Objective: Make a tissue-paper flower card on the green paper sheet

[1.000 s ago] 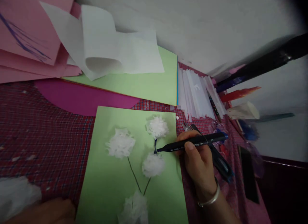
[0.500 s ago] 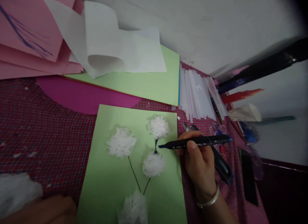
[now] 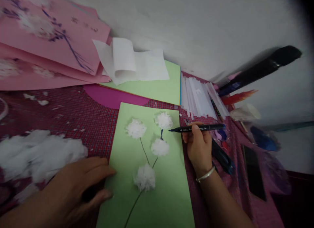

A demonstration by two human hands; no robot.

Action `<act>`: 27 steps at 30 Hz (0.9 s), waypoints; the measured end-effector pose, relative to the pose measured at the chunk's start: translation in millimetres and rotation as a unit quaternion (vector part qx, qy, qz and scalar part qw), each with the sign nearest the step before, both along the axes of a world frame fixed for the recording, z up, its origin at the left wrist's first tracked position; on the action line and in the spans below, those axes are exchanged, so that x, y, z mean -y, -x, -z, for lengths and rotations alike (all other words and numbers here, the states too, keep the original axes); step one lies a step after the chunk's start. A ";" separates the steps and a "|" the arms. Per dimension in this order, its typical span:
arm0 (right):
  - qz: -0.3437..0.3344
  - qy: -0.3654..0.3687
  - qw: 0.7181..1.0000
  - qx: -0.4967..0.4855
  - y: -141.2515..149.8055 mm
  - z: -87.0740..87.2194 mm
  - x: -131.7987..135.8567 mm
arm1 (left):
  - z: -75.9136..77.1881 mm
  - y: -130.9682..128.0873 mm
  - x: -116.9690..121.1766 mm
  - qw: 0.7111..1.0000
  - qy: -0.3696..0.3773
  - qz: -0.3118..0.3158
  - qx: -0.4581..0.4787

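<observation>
A black marker is gripped in my right hand, its dark-blue tip held just right of a short blue stroke between two flowers. Beneath it lies a green sheet bearing several fluffy white paper flowers and thin dark stem lines. My left hand rests by the sheet's left edge, thumb and fingers apart; a dark gap shows between them. Just beyond that hand spreads a pile of white tissue paper.
Pink sheets with white flowers and purple lines lie at the back left. A curled white paper sits on more green paper. White strips, a black stapler-like object and a phone-like dark slab are at right.
The view has shifted and pulled back, showing more of the table. My left hand has come further into view, up to the sheet's edge. The marker tip has moved slightly away from the blue stroke.
</observation>
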State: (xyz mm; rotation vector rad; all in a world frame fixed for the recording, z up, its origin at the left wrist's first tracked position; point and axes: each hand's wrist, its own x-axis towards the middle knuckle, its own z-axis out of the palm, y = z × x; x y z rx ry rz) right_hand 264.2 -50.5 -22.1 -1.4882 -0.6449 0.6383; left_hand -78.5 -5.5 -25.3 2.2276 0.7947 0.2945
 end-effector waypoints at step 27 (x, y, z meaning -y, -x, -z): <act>-0.046 -0.115 0.981 -0.151 -10.5 1.0 -8.8 | -8.2 -18.8 -22.8 0.998 -0.055 -0.034 0.029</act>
